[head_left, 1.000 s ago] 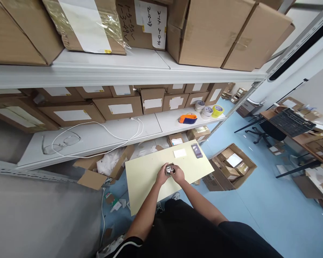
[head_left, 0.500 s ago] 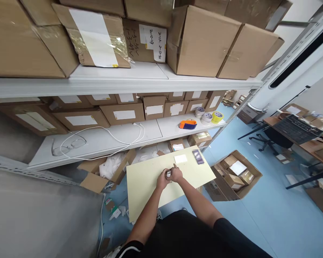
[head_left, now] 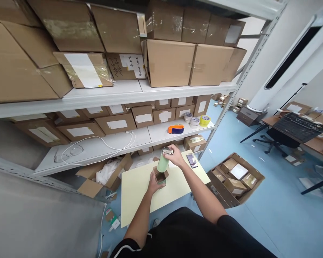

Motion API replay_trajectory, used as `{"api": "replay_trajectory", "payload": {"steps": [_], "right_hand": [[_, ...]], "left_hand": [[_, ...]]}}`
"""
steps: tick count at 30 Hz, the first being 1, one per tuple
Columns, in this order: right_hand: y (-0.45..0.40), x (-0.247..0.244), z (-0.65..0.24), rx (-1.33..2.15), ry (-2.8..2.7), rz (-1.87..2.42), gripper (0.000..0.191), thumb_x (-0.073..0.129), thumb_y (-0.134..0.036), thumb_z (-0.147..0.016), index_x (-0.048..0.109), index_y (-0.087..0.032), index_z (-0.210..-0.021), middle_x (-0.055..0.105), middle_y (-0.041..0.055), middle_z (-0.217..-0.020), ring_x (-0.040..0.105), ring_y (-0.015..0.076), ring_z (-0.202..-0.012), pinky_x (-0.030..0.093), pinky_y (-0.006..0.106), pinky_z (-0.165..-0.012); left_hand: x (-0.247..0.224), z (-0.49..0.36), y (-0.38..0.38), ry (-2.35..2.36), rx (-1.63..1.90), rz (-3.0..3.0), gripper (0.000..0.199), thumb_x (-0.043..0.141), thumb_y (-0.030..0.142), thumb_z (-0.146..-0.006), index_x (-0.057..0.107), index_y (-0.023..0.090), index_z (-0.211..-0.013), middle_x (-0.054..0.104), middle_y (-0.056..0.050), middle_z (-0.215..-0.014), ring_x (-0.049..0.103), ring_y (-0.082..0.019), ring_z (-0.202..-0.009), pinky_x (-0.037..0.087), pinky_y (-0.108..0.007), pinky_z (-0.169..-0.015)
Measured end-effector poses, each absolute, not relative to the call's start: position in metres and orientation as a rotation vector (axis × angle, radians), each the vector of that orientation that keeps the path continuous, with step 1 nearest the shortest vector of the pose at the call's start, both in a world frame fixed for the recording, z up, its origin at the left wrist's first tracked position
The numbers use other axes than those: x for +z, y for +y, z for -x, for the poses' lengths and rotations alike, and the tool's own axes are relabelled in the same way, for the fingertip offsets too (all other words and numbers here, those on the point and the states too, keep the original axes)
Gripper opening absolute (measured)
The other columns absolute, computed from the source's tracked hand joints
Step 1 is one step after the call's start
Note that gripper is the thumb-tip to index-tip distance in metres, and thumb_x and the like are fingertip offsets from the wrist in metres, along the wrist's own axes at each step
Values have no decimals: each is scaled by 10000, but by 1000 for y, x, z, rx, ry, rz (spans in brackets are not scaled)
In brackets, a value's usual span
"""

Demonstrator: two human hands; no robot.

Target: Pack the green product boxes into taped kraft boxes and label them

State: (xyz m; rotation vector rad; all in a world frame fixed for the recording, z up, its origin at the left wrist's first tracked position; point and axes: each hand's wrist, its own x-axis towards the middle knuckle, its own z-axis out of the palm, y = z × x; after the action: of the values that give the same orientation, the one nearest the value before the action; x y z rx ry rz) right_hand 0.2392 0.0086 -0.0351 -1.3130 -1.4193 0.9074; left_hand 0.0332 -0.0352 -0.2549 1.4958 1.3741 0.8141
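Observation:
My right hand (head_left: pixel 176 157) grips a light green cup (head_left: pixel 163 165), a tumbler by its look, near its silvery round top. The cup hangs tilted just above a small open cardboard box (head_left: pixel 161 182). Around the left side of that box my left hand (head_left: pixel 153 185) is closed, keeping its open top facing up. The cup's lower end is at the box's opening; I cannot tell whether it is inside. Beneath both hands lies a pale yellow tabletop (head_left: pixel 134 190). A phone (head_left: pixel 192 161) rests on it beyond my right wrist.
Shelves ahead carry cardboard boxes (head_left: pixel 115 123), tape rolls (head_left: pixel 195 122), an orange and blue tape dispenser (head_left: pixel 176 129), glasses (head_left: pixel 68 153) and a white cable (head_left: pixel 110 143). On the floor right stands a large carton (head_left: pixel 254 182) of smaller boxes; left, an open carton (head_left: pixel 88 186).
The green cup now shows above the small box, lifted up by my right hand. My hands have moved apart, the left lower on the box. The view has tilted upward.

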Motion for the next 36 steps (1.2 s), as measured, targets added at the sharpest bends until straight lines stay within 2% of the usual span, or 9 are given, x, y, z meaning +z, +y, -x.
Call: {"api": "replay_trajectory", "payload": {"steps": [3,6,8,15,19,22,28,32,36], "right_hand": [[3,-25,-251,937,-1387,1259,412,768,-493,-674,609,-233,-952,671,-8,-916,614,193,-841,491,306,-748],[-2,-20,-258,931,-1383,1288,416,791,-514,-661,608,-237,-911,681,-11,-892,620,195,-817,494,313,-746],[-4,-18,-258,922,-1404,1326,415,803,-526,-650,610,-241,-881,681,-20,-856,617,192,-780,495,316,-734],[-10,-23,-260,1205,-1390,1123,534,841,-549,-677,650,-239,-1068,713,19,-979,652,206,-890,541,352,-844],[-20,-39,-280,1649,-1424,895,923,906,-417,-664,495,-283,-1480,707,55,-1163,664,226,-1086,522,401,-1003],[-31,-55,-282,1835,-1417,776,1180,932,-367,-635,300,-311,-1629,711,49,-1139,687,242,-1060,551,425,-969],[-44,-70,-267,1417,-1361,1027,1381,997,-352,-541,217,-331,-1680,676,12,-1029,688,241,-953,599,423,-879],[-44,-69,-266,1608,-1344,897,1325,935,-376,-659,108,-374,-1693,670,41,-1146,701,245,-1040,613,402,-854],[-39,-68,-262,1523,-1339,984,1320,937,-369,-640,139,-357,-1692,664,29,-1091,693,225,-917,609,428,-846]], "left_hand": [[-223,-25,-42,1526,854,-1492,1061,927,284,-522,500,271,-1493,482,-152,-1609,239,-472,-1588,301,-612,-1253],[-170,-32,-47,1509,1031,-1449,643,737,357,-789,604,222,-1404,635,-157,-1438,557,-377,-1409,424,-572,-1190],[-130,-49,-48,1433,1194,-1482,573,674,392,-877,598,244,-1426,646,-142,-1414,614,-311,-1343,488,-513,-1139],[-47,-106,-42,1537,1297,-1623,851,916,351,-646,616,232,-1433,675,-122,-1300,685,-295,-1131,566,-452,-1018],[-40,-94,-44,1328,1317,-1372,1014,921,388,-656,486,195,-1552,713,-130,-1279,706,-284,-1121,582,-433,-998],[-36,-88,-44,1149,1280,-1275,963,879,485,-726,486,179,-1550,720,-150,-1288,709,-304,-1145,594,-426,-972],[-31,-94,-29,1267,1270,-1270,1091,922,477,-739,347,256,-1640,591,-158,-1510,622,-303,-1316,563,-417,-1051],[-31,-87,-12,1191,1262,-1174,1221,965,417,-693,264,234,-1676,672,-164,-1400,686,-284,-1205,574,-448,-1041],[-35,-81,0,1077,1223,-1115,1239,947,402,-724,196,264,-1700,655,-159,-1428,681,-281,-1233,570,-435,-1048]]}}
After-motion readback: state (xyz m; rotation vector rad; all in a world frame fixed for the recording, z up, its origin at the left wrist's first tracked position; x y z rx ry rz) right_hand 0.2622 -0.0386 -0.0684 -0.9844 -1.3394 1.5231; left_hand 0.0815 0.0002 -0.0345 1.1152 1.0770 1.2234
